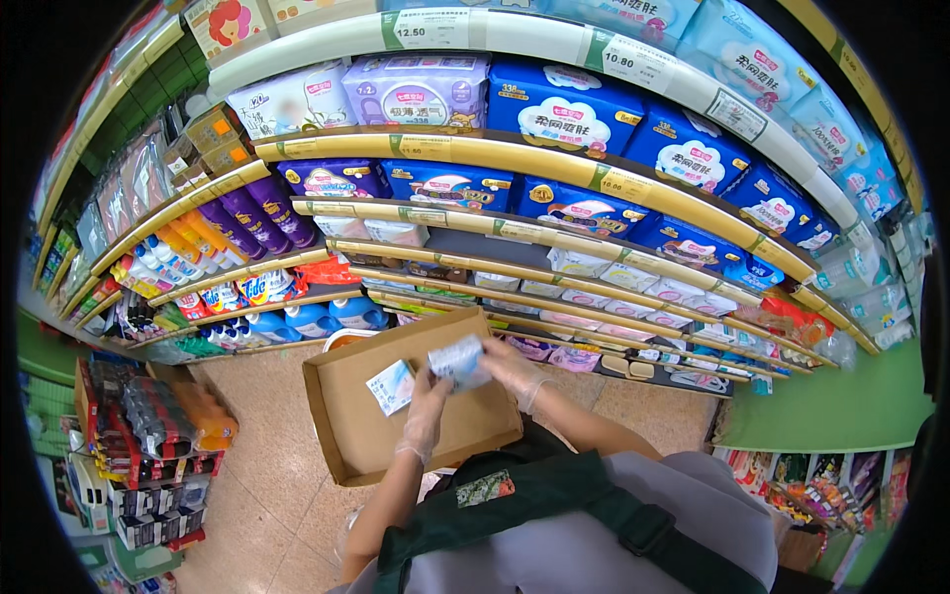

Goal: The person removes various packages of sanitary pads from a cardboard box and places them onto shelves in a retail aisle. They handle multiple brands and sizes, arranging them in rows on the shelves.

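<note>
A small white-and-blue packet [456, 361], blurred, is held above a shallow cardboard box [349, 438]. My left hand [429, 405] grips its near left side. On its right end, my right hand [512, 371] has hold too. Both hands wear thin clear plastic gloves. A second white packet with light blue on it [391, 387] lies in the box, left of my left hand. The box slopes in front of my body, and part of an orange-and-white container [347, 340] shows behind its far edge.
Curved-looking shelves [475, 152] carry blue and purple sanitary-pad packs [571, 111]. Detergent bottles [297, 321] stand on lower shelves to the left. Stacked packs of bottled drinks [159, 416] stand on the tiled floor [260, 475] at left. A green surface [824, 401] is at right.
</note>
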`<state>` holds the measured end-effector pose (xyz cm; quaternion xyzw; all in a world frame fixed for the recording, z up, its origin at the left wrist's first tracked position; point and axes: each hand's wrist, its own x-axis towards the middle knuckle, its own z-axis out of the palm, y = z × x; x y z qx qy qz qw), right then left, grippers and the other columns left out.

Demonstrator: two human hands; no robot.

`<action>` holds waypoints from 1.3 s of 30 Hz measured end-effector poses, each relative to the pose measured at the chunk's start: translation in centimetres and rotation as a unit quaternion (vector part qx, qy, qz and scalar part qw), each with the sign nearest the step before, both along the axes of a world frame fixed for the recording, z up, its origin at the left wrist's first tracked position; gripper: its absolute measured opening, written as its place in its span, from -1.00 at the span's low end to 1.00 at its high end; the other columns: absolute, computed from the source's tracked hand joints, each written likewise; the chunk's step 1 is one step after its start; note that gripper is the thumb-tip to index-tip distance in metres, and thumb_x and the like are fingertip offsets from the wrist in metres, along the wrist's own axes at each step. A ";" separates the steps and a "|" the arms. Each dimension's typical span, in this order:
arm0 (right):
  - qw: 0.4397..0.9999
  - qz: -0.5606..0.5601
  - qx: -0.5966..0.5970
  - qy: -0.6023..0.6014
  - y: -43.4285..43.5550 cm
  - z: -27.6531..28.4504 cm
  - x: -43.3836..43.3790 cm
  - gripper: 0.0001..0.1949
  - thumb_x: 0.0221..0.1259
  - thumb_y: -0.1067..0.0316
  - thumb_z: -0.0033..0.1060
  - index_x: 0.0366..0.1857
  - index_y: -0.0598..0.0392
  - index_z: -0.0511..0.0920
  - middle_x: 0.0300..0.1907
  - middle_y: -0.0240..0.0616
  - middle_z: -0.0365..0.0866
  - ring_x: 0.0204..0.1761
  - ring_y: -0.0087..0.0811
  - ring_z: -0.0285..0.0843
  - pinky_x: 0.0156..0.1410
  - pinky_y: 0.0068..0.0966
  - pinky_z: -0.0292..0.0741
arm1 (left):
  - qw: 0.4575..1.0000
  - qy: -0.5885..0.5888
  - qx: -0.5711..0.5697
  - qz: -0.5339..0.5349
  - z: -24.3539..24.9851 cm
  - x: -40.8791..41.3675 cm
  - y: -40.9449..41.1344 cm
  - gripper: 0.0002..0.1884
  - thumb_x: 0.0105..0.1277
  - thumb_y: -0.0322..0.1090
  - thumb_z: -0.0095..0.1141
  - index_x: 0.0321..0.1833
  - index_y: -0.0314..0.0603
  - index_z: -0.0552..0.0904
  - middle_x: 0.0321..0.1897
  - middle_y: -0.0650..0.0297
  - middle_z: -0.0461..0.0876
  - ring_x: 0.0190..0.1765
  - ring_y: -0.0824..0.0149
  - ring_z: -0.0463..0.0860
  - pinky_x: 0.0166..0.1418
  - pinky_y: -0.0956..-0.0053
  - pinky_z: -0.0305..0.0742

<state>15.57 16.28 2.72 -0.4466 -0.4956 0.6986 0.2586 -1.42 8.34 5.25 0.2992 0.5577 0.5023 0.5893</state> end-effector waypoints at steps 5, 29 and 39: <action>0.989 -0.140 0.016 0.046 2.4 10.5 1.8 -0.42 0.29 0.43 0.05 0.43 0.09 0.25 0.20 -0.24 0.43 0.20 -0.42 0.39 0.32 -0.50 0.33 | 0.995 0.045 0.090 0.008 6.1 2.3 7.4 -0.36 0.30 -0.43 0.02 0.45 -0.32 0.18 0.32 0.06 0.33 0.36 0.21 0.32 0.45 0.36 0.16; 0.962 -0.248 0.109 0.027 7.1 6.1 5.9 -0.30 0.33 0.35 0.01 0.51 0.19 -0.04 0.47 -0.05 0.09 0.37 -0.26 0.24 0.40 -0.38 0.27 | 0.982 0.077 0.117 -0.130 3.7 8.1 20.2 -0.36 0.29 -0.44 0.02 0.47 -0.32 0.22 0.11 0.18 0.50 0.14 0.33 0.44 0.30 0.50 0.25; 0.960 -0.258 0.110 -0.001 7.0 6.2 5.5 -0.25 0.31 0.26 0.06 0.53 0.11 -0.05 0.32 0.07 0.27 0.35 -0.23 0.25 0.42 -0.36 0.20 | 0.977 0.128 0.075 -0.156 3.2 8.0 20.7 -0.23 0.18 -0.30 0.08 0.44 -0.53 0.17 0.31 -0.14 0.40 0.36 0.08 0.40 0.39 0.45 0.22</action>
